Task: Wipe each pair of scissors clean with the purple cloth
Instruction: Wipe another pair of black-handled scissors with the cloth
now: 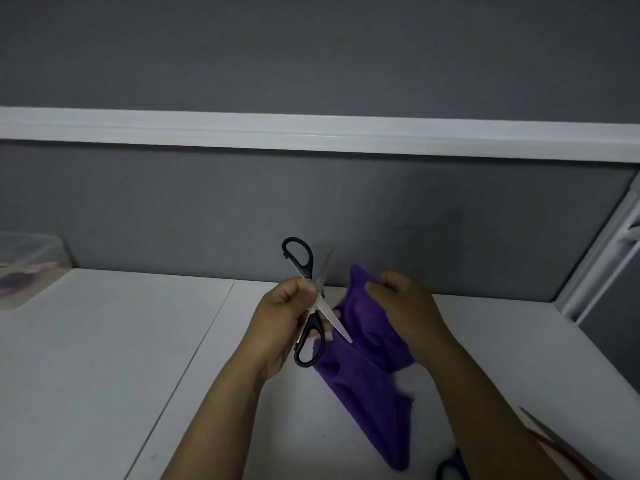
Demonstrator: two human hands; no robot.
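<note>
At nine o'clock in my view, a clear plastic container (pixel 31 265) sits at the far edge of the white table (pixel 104 358); its contents are too blurred to name.

Near the middle, my left hand (pixel 280 317) is closed around the black-handled scissors (pixel 311 327) at the pivot. It holds them above the table with the blades splayed into an X. One handle loop points to twelve o'clock and the other to six.

Just to the right hangs the purple cloth (pixel 360 375). My right hand (pixel 405 306) pinches its upper edge in curled fingers, and its tail trails toward five o'clock onto the table.

At five o'clock, by the bottom edge, lie blue-handled scissors (pixel 450 467). A red-handled pair (pixel 557 445) lies beyond my right forearm.

As I see it, the danger is the open blades. The lower tip points at four o'clock, straight at the cloth and near my right wrist. If I wipe along the edge with only a thin layer of cloth, I could cut a finger or snag the fabric. My grip sits right at the pivot, so blades swinging shut could pinch me.

I can read no brand, label or writing anywhere.
</note>
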